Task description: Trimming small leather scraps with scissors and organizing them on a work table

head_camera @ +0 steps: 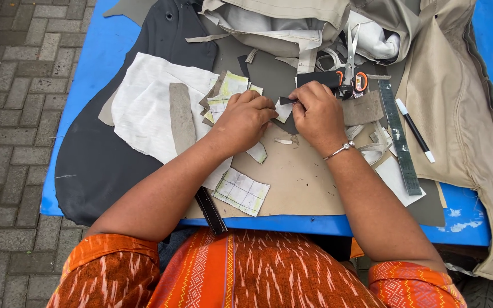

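Both hands, the left hand [245, 118] and right hand [316, 114], pinch a small dark scrap [287, 101] mid-table [95, 57], best kept flat with fingertips close for control.

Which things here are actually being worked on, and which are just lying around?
In use:
left hand
right hand
small white scrap pinched between them
dark scrap at the right fingertips

Lying about:
scissors
ruler
pen
white cloth
gridded paper
beige fabric
blue table
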